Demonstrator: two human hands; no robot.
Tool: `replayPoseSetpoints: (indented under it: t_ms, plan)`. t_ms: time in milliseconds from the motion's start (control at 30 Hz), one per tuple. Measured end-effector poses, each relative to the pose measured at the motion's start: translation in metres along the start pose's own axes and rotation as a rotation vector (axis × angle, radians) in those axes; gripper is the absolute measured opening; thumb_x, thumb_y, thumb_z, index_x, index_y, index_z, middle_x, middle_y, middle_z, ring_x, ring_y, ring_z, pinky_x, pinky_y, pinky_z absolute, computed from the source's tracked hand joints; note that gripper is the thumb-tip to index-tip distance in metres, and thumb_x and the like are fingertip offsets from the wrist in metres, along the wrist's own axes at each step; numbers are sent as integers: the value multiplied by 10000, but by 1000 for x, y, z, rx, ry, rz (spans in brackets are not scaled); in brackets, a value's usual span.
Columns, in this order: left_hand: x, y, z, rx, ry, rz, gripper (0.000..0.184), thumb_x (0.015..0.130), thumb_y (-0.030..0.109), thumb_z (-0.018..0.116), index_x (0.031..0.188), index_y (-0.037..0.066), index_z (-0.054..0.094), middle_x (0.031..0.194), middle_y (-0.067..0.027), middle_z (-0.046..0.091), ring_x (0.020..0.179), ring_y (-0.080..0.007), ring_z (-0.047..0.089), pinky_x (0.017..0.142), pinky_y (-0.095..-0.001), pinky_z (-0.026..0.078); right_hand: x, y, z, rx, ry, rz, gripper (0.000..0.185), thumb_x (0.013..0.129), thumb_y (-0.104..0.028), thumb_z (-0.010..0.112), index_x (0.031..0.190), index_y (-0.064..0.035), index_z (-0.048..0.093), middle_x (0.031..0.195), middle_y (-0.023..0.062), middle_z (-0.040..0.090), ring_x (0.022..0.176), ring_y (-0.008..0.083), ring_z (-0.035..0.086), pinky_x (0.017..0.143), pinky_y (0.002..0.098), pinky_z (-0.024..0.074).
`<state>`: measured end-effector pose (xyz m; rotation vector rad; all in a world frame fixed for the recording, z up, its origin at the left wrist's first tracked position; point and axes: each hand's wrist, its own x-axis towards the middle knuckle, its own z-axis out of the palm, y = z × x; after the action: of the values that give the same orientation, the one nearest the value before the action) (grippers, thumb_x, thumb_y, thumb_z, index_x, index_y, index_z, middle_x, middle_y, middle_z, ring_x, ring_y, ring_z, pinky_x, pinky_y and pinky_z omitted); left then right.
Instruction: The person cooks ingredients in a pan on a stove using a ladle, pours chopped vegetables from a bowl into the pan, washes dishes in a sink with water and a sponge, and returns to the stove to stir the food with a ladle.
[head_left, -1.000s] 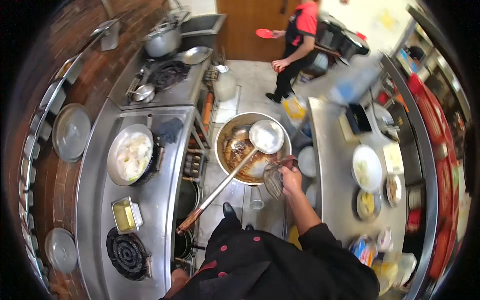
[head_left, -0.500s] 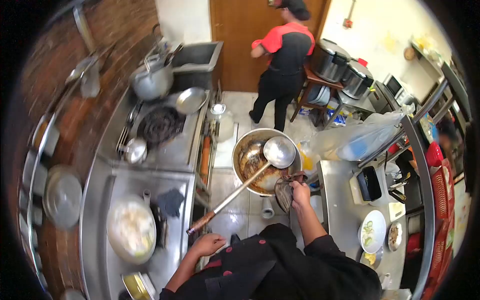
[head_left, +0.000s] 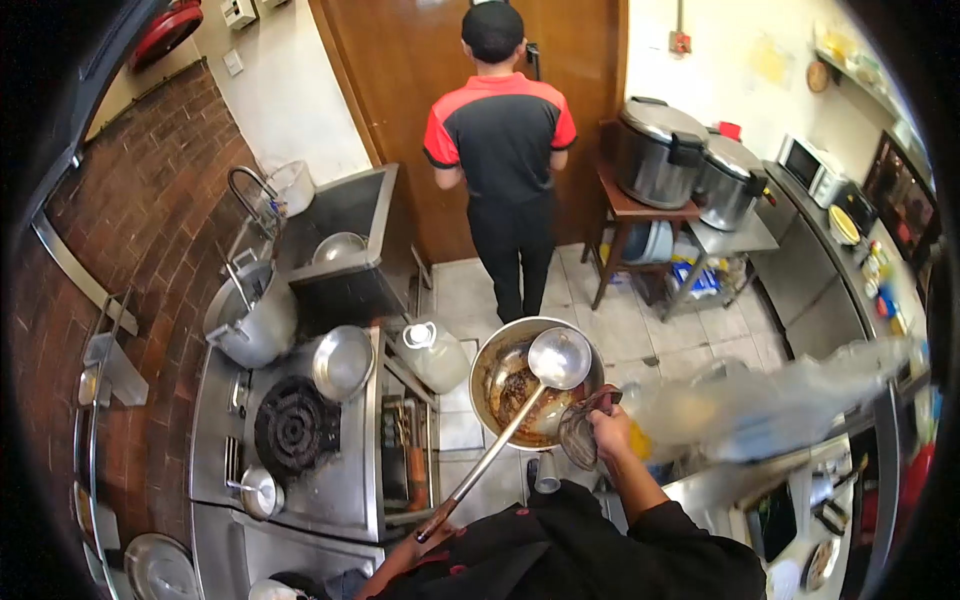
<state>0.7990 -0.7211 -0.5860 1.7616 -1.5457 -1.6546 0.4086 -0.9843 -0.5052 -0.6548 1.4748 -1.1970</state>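
A long-handled ladle lies slantwise across a large round pot. Its bowl points away from the person and to the right, within the far right part of the pot's opening. Its long axis runs back toward the person and to the left, crossing the near left rim and ending in a brown grip. The pot is above the floor, its mouth upward and brown residue inside.

The right hand is closed, pinching a dark cloth at the pot's near right rim. The left hand is at the grip end of the ladle; whether its fingers are closed round it, I cannot tell.

Left of the pot, a steel stove carries a black burner near its middle, a shallow metal pan by its far right corner and a small saucepan toward its near edge. A plastic jug is just beside the stove's right edge. Another person faces the door, back turned. At lower right, a dark tray lies on a worktop.
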Motion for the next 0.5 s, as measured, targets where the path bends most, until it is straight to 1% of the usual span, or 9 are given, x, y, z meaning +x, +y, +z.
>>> replayPoseSetpoints:
  t_ms: [67,100,133,200,233,267,333,367,500]
  plan:
    - [-7,34,-20,-48,127,-140,298,882,292,580,1090,85,628,870,-76,655,823,-200,608,769,-317,465,33,-31,37,-81,-121,-41,226,697,10,567,920,-11,596,818,53,612,701,158,565,657,296,469]
    - [-6,47,-24,-77,205,-175,300,889,292,567,1106,93,627,883,-80,659,833,-217,615,781,-323,465,61,-32,57,-162,-129,-70,230,697,14,567,925,5,593,841,70,623,725,173,583,672,302,478]
    - [-4,48,-30,-77,204,-237,297,887,292,567,1100,95,626,883,-80,659,833,-218,616,781,-324,466,88,-35,71,-195,-162,-81,230,697,14,567,925,5,593,841,70,623,725,173,583,672,302,478]
    - [7,45,-38,-63,208,-312,290,881,293,567,1089,98,625,883,-79,659,835,-220,617,780,-326,469,124,-57,122,-62,-306,-33,214,686,-6,568,899,4,588,825,53,604,722,148,563,645,288,467]
    - [14,41,-35,-67,221,-351,287,879,293,567,1083,99,624,883,-79,660,836,-221,618,780,-327,470,140,-68,152,6,-378,7,228,703,9,533,925,14,583,848,64,611,743,165,583,667,305,483]
    - [23,39,-37,-70,230,-383,283,876,293,567,1077,101,623,883,-79,660,837,-221,619,780,-328,471,153,-85,181,-41,-440,18,228,703,9,533,925,14,583,848,64,611,743,165,583,667,305,483]
    - [48,34,-35,-93,245,-449,277,871,294,567,1065,104,622,883,-78,660,838,-223,620,779,-330,473,174,-116,240,20,-544,-47,251,717,19,497,956,24,574,867,75,615,746,182,597,686,316,491]
    - [65,29,-39,-100,249,-471,273,869,294,567,1059,106,621,883,-78,660,839,-224,621,779,-331,474,192,-120,273,6,-552,-19,264,722,18,481,969,28,573,869,77,615,738,194,601,700,324,493]
    - [142,8,-72,-121,253,-508,260,858,295,567,1036,112,619,882,-76,661,843,-228,624,778,-335,478,253,-151,402,-57,-648,-6,250,721,13,495,958,26,574,866,80,611,733,192,594,701,321,485]
